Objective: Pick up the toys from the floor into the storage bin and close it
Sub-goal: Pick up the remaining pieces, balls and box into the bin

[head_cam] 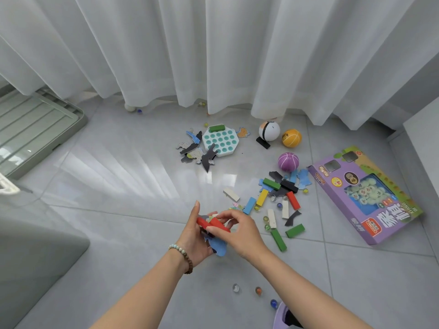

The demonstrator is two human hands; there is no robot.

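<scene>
While both hands hold 1 load above the floor [133, 210], left hand [193, 236] cupping red blocks [212, 223] and a blue puzzle piece [219, 246], right hand [241, 231] pinching the top block, loose toys lie forward-right. Nearest: green block [278, 240], just beside the right hand, long axis pointing away. Grey-green lid [40, 129] far left.

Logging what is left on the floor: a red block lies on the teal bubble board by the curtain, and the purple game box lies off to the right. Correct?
Not quite: the head view shows that the block on the teal bubble board is green, not red. The board is by the curtain, and the purple game box lies off to the right.
</scene>
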